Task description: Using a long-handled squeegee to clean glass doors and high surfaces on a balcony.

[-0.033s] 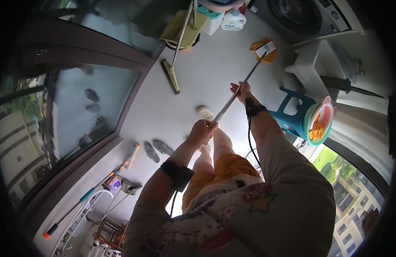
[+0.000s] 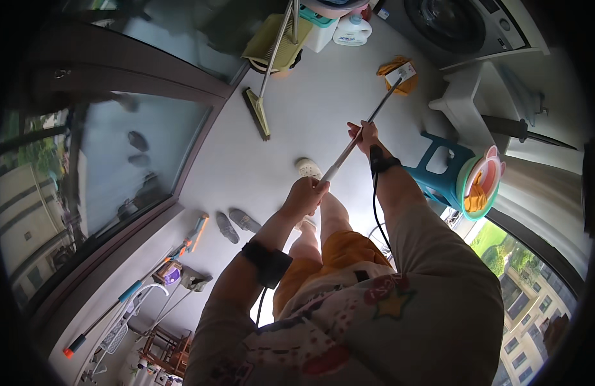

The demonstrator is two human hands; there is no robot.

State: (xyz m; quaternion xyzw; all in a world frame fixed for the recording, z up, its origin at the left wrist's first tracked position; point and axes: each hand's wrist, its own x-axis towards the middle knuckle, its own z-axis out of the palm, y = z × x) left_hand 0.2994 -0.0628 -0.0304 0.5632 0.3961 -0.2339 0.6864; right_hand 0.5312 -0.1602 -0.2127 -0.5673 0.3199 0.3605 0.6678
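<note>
A flat mop [image 2: 347, 153] with a long silver pole slants from my body up toward the far right. My left hand [image 2: 306, 195] is closed round the near, pale grip end of the pole. Farther along, my right hand [image 2: 365, 134] holds the pole, some of its fingertips showing on the left side. The mop's white head [image 2: 399, 73] rests on the floor with a crumpled orange cloth [image 2: 408, 86] under and around it.
A teal stool [image 2: 446, 161] bears nested basins [image 2: 470, 199] with an orange cloth inside. A washing machine [image 2: 452, 26] stands far right. Near the broom [image 2: 259, 116] are a dustpan [image 2: 275, 48] and a detergent bottle [image 2: 353, 31]. Grey shoes [image 2: 236, 224] lie left, beside glass doors.
</note>
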